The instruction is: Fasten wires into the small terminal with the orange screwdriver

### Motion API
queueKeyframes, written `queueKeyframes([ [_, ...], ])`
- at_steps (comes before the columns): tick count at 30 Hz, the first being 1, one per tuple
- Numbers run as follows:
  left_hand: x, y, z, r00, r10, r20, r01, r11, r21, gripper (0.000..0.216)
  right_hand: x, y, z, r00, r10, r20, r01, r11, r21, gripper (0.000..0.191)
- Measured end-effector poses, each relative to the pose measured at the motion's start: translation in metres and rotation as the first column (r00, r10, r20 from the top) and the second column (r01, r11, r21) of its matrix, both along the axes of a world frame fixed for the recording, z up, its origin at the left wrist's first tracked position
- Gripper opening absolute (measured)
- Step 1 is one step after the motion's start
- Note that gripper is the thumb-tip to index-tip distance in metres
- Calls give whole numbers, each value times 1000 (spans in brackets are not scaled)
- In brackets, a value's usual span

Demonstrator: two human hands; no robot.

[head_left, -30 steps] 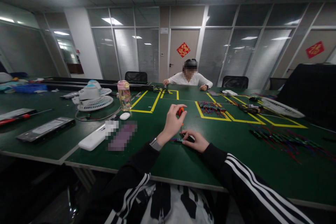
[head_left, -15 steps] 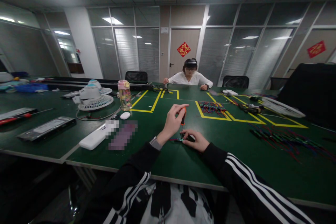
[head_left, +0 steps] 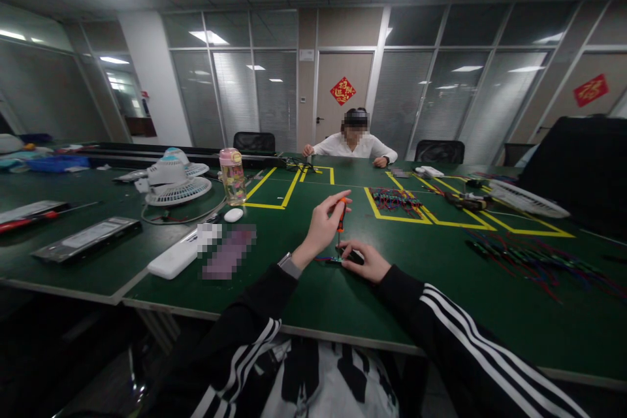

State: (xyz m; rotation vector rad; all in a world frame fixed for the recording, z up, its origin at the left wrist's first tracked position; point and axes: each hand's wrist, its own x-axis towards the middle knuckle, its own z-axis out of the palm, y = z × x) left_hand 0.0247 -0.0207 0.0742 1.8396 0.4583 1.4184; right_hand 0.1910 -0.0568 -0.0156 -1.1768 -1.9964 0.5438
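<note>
My left hand [head_left: 322,225] has its fingers round the orange and black handle of a screwdriver [head_left: 341,221]. The screwdriver stands nearly upright, and its thin shaft points down at a small green circuit board [head_left: 334,260] on the table. Red and blue wires run from the board's left side. With thumb and fingers closed at the board's right edge, my right hand [head_left: 371,262] holds it against the tabletop. A dark shape shows between thumb and fingers there; I cannot make out what it is.
Bundles of wired boards lie inside yellow tape [head_left: 399,202] and at the right [head_left: 533,261]. A drink bottle [head_left: 232,176], fan [head_left: 179,189], white oblong case [head_left: 181,253] and flat metal device [head_left: 91,238] are at the left. Across the table [head_left: 313,307] sits another person [head_left: 353,144].
My left fingers have shifted slightly on the screwdriver handle, so more of its orange top shows. My right hand and the board stay in nearly the same place.
</note>
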Motion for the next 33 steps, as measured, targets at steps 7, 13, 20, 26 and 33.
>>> queueKeyframes([
  [7, -1, 0, 0, 989, 143, -22, -140, 983, 122, 26, 0, 1, 0, 1000, -2, 1, 2, 1000, -8, 8],
  [13, 1, 1, 0, 1000, -13, 7, 13, 999, -42, 34, 0, 1, -1, 1000, 0, 2, 0, 1000, -12, 9],
  [20, 0, 1, 0, 998, 55, -29, -53, 997, 60, 31, 0, 1, -2, 1000, -3, -12, 4, 1000, 2, 9],
  [26, -1, -1, 0, 988, 149, -37, -142, 980, 140, 27, 0, 1, -2, 1000, -3, -19, 3, 1000, 7, 10],
  [33, -1, -1, 2, 999, -39, -12, 38, 999, -19, 34, 0, 1, -1, 1000, -3, -1, 3, 1000, 3, 9],
])
